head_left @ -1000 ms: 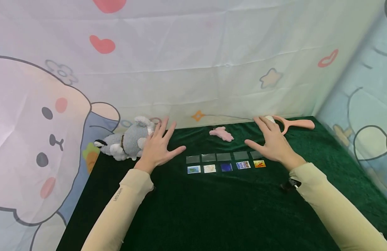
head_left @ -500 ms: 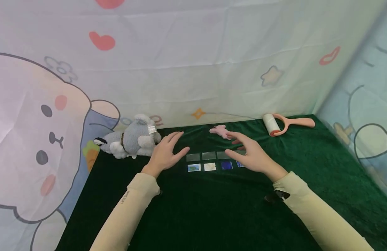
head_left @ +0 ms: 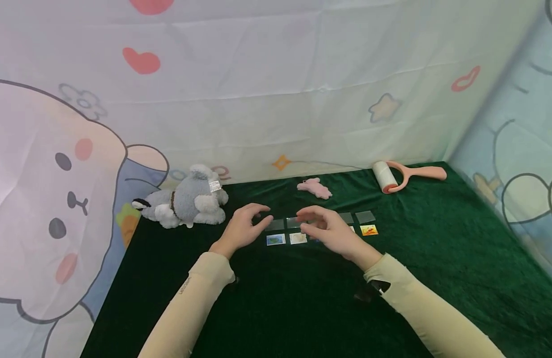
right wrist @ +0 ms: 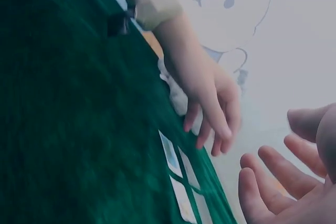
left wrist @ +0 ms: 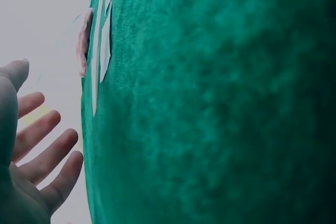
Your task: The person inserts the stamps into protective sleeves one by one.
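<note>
Five-fingered and relaxed, my left hand (head_left: pixel 244 229) hovers left of a row of small picture stamps (head_left: pixel 276 239) and holds nothing. My right hand (head_left: pixel 333 232) is above the middle of that row, its fingers loosely bent around nothing. Behind the stamps lies a matching row of small clear sleeves (head_left: pixel 365 217). The right hand hides part of both rows. In the right wrist view, the stamps (right wrist: pixel 182 199) and sleeves (right wrist: pixel 189 167) lie flat below both hands. In the left wrist view, the left fingers (left wrist: pixel 50 153) are spread and apart from the cloth.
A grey plush toy (head_left: pixel 188 199) lies at the back left of the dark green cloth (head_left: pixel 284 303). A pink plush figure (head_left: pixel 315 188) lies behind the sleeves. At the back right is a lint roller (head_left: pixel 385 177) with a pink handle. A printed curtain (head_left: pixel 258 99) stands behind.
My right hand has moved left and nearer, from the right end of the rows to their middle. The left hand has shifted right and slightly nearer. Fingers of both are more bent.
</note>
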{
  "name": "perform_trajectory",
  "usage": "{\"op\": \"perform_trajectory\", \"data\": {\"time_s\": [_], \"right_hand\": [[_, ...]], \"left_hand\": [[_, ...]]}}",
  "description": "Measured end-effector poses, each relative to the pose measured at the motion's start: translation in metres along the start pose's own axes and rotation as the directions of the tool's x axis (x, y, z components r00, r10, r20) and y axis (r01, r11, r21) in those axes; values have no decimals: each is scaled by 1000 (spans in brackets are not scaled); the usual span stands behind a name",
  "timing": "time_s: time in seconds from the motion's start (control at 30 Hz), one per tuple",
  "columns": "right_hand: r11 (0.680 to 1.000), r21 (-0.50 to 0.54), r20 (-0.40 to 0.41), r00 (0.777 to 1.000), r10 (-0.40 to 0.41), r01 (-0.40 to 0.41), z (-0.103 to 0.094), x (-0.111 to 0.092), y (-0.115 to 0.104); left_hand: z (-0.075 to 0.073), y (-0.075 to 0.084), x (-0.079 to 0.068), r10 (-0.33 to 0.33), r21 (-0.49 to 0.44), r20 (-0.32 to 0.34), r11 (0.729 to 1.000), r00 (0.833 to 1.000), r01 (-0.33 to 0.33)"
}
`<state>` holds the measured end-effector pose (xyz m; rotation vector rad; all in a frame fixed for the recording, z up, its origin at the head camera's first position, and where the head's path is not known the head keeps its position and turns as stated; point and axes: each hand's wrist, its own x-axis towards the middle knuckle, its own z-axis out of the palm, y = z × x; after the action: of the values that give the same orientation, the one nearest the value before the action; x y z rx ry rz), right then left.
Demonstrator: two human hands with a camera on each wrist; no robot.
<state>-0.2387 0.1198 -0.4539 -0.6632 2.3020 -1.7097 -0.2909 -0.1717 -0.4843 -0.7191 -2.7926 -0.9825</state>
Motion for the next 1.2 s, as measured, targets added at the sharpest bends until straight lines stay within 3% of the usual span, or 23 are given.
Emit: {"op": "perform_trajectory", "data": {"time_s": [0.23, 0.5, 0.73, 1.2], "right_hand": [[993, 98, -13, 998, 62, -61, 21, 9, 4], [985, 115, -64, 989, 134, -126, 46, 20, 14], [982, 63, -146, 972, 186, -179, 64, 31, 20], [964, -138, -253, 949, 188, -227, 82, 40, 28]], "left_hand": [[5, -9, 0, -90, -83, 36, 992, 995, 92], [9, -12, 4, -137, -149, 66, 978, 988, 145], [14, -16, 8, -149, -188, 55, 969, 987, 157], [18, -20, 8, -179, -246, 86, 949, 980, 195]]}}
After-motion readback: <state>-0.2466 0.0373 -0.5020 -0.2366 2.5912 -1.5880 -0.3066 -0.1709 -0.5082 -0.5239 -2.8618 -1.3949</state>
